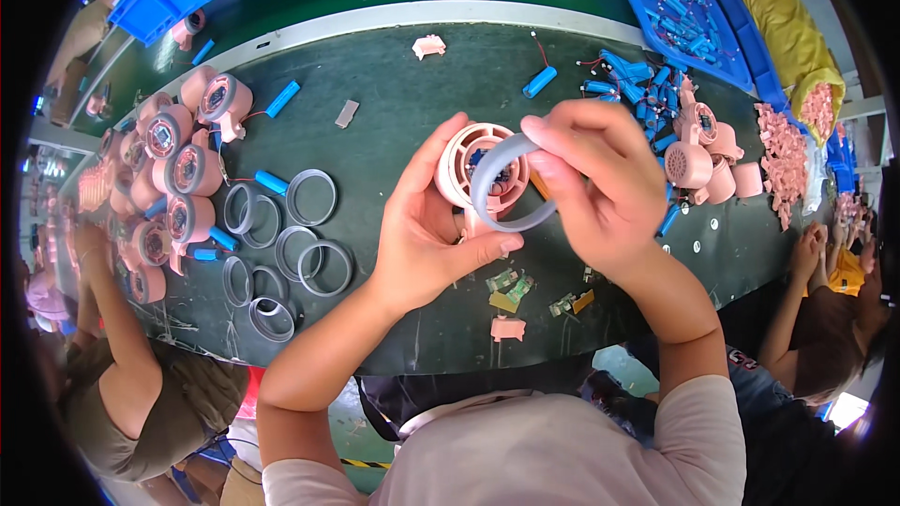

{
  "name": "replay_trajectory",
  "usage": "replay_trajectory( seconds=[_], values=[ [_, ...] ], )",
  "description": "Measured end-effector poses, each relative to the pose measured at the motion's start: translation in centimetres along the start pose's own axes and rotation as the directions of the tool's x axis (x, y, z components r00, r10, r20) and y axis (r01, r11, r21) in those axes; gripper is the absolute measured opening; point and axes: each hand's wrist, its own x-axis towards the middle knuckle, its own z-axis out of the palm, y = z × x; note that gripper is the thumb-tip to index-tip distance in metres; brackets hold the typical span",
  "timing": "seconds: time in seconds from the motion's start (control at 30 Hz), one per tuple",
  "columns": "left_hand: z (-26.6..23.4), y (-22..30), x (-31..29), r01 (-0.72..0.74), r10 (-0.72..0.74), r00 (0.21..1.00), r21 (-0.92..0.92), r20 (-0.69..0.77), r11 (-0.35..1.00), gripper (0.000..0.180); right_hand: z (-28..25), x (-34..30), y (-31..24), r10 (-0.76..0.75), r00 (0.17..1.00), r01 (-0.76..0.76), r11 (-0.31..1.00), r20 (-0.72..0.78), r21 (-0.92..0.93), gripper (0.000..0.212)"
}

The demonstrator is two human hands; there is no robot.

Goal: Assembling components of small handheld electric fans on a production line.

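My left hand (422, 234) is wrapped round a pink round fan housing (456, 169), its open face turned up with a dark blue part inside. Between the thumb and fingers of my right hand (600, 178) is a grey plastic ring (484, 197), tilted over the housing's face. Whether the ring touches the housing I cannot tell. Below my hands lie small green circuit boards (516, 289) and a small pink plastic piece (507, 328). Several loose grey rings (325, 267) rest on the table left of my left forearm.
Pink fan housings (190, 169) with blue batteries crowd the table's left side. More blue batteries (637, 84) and pink housings (689, 166) lie at right, beside a heap of pink pieces (786, 155). A blue battery tray (675, 0) stands far right. People sit on both sides.
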Motion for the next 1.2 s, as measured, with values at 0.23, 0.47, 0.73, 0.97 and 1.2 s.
replay_trajectory(
  seconds=[0.23,0.47,0.73,0.97,1.2],
  values=[
    [-0.2,0.6,0.0,0.001,0.002,0.994,-0.026,0.109,1.000,0.098,-0.7,1.4,-1.2,-0.075,0.963,0.010,0.970,0.260,0.242,0.020],
    [-0.4,0.5,0.1,-0.030,0.032,0.990,-0.017,0.140,0.999,0.101,-0.7,1.8,-1.2,-0.166,0.960,0.112,0.965,0.224,0.235,0.016],
    [-0.8,0.7,-0.3,-0.134,0.120,0.983,0.098,0.143,0.986,0.086,-1.0,1.9,0.0,-0.314,0.924,0.355,0.916,0.217,-0.189,0.032],
    [-0.5,0.2,-0.6,-0.075,0.017,0.984,0.326,0.178,0.942,0.073,2.7,0.4,1.3,0.396,0.820,-0.546,0.758,0.413,0.356,0.028],
    [-0.8,-0.9,0.1,0.039,-0.044,0.999,0.305,0.010,0.952,0.074,4.8,0.3,4.2,0.537,0.698,-0.712,0.596,0.474,0.372,0.039]
  ],
)
